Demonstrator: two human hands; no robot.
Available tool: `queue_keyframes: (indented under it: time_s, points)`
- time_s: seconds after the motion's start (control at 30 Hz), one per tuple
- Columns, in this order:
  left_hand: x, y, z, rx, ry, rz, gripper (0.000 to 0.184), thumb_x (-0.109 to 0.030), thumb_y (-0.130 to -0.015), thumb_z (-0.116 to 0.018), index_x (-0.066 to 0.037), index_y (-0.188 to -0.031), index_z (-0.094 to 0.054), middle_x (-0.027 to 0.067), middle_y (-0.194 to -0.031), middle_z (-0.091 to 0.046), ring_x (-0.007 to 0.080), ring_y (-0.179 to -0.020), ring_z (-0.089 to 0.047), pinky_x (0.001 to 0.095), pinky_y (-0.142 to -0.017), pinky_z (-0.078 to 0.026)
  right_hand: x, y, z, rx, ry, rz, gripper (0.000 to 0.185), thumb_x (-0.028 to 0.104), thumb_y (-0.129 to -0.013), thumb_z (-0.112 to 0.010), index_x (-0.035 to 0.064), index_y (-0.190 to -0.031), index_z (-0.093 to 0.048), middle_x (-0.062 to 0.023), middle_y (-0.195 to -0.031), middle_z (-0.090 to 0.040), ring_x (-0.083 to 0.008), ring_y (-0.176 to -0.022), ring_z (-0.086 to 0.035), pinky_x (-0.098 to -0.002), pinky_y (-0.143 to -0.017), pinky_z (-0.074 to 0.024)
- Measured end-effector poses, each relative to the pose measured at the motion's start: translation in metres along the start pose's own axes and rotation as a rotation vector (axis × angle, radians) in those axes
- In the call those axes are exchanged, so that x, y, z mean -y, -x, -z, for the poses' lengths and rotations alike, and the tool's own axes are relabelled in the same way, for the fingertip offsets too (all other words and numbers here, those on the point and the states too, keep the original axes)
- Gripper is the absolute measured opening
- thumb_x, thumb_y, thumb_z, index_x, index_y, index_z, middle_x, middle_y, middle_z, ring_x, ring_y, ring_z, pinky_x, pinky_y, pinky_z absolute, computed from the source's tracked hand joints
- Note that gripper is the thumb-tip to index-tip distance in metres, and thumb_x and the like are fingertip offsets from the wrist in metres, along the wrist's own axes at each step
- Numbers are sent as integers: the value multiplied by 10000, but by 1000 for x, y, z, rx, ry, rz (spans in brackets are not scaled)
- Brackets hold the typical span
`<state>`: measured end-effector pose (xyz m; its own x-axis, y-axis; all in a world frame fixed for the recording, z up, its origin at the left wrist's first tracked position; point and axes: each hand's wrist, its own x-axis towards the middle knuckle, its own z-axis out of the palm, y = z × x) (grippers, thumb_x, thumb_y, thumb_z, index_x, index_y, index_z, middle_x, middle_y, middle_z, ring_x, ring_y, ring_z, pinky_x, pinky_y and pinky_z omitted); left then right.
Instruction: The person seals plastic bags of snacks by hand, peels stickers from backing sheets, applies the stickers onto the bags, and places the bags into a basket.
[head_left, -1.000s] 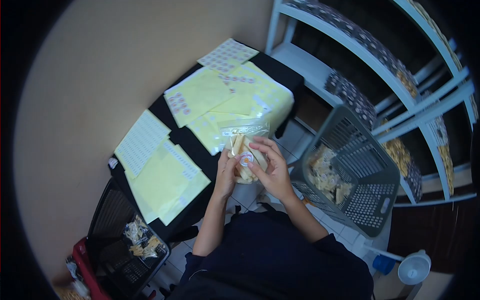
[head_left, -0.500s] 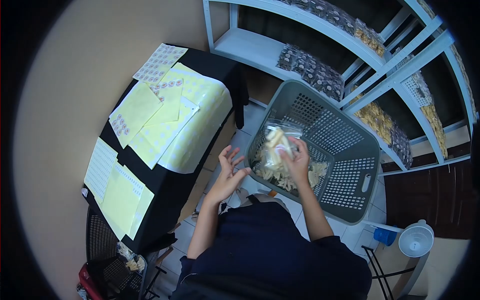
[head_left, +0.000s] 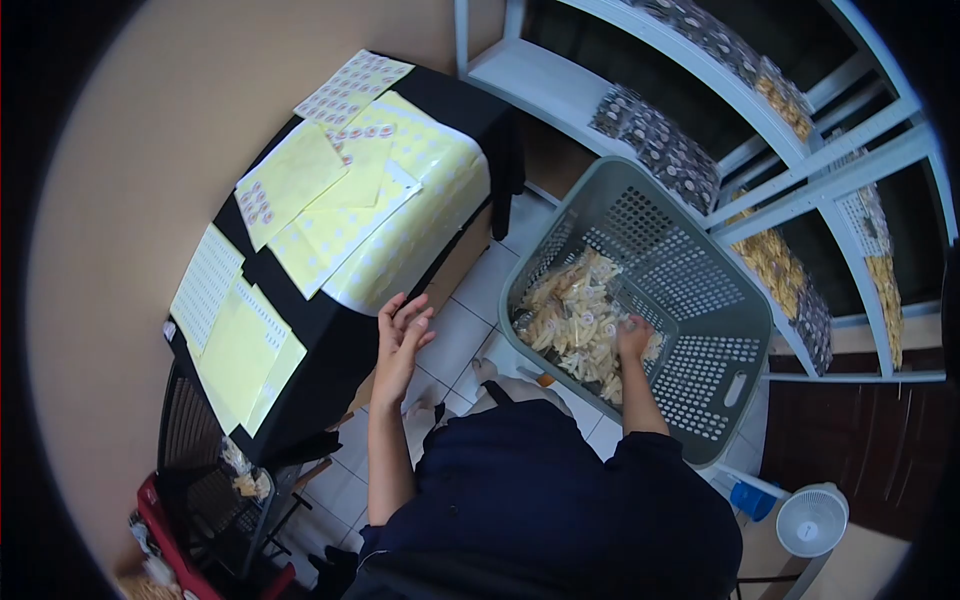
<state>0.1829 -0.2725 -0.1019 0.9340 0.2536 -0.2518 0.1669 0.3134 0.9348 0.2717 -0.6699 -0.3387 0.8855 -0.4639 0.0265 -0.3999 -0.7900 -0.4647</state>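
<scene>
My right hand (head_left: 632,338) is down inside the large green-grey basket (head_left: 697,285), at the right side of the clear bags of pale snack pieces (head_left: 580,325) piled there. Its fingers are curled against a bag, and the fingertips are partly hidden, so its grip cannot be made out. Empty and with its fingers apart, my left hand (head_left: 402,335) is raised beside the right edge of the black-covered table (head_left: 330,345). Yellow sticker sheets (head_left: 296,184) lie on that table, left of the basket.
A pale blue shelf rack (head_left: 545,85) with packed bags (head_left: 660,150) stands behind the basket. At the lower left are a black basket (head_left: 190,430) and a red object (head_left: 165,525). A white fan (head_left: 812,520) and a blue bin (head_left: 752,500) are at the lower right.
The bag with a round label went from both hands to my right hand, then down into the basket among the others. My left hand let go and moved left, staying raised.
</scene>
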Motion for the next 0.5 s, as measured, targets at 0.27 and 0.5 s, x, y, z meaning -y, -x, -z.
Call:
queue_keyframes:
  time_s: [0.27, 0.5]
  points:
    - [-2, 51, 85, -311, 150, -322, 221, -146, -894, -404, -24, -1076, -434, -20, -651, -386, 73, -618, -429, 231, -658, -427, 211, 3, 40, -390, -603, 393, 80, 93, -765, -598, 15, -757, -583, -117, -877, -517, -256, -793, -520, -340, -737, -421]
    - [13, 166, 188, -837, 173, -556, 199, -145, -904, -380, -28, -1056, -434, -25, -616, -358, 65, -554, -368, 215, -601, -390, 414, 189, 58, -18, -819, 1150, 120, 31, -656, -689, 38, -664, -570, -89, -833, -498, -236, -792, -502, -327, -685, -410]
